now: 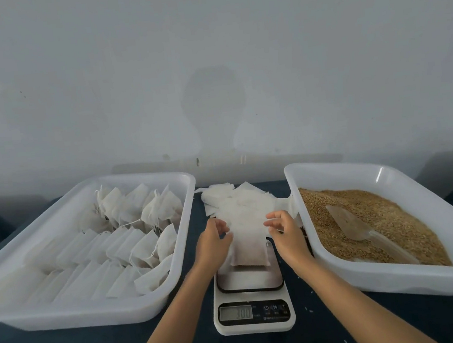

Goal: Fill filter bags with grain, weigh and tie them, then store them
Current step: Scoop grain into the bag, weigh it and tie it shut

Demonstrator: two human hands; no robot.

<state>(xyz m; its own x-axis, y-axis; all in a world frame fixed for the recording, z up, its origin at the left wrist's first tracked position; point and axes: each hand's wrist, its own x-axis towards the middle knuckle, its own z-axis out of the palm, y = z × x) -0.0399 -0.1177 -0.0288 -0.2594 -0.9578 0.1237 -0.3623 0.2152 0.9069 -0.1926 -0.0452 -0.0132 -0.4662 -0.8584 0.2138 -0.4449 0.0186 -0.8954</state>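
Observation:
A filled white filter bag (249, 251) lies on the platform of a small white digital scale (250, 280), whose display (236, 313) shows 300. My left hand (213, 241) is at the bag's upper left edge and my right hand (283, 231) at its upper right. Both have loosely curled fingers with a gap between thumb and fingertips, and I see no grip on the bag. Behind the scale lies a loose pile of empty filter bags (237, 201).
A white tray (100, 314) on the left holds rows of filled, tied bags (131, 237). A white tray (399, 281) on the right holds brown grain (369, 212) with a clear plastic scoop (357, 227) lying in it. Everything stands on a dark blue cloth against a pale wall.

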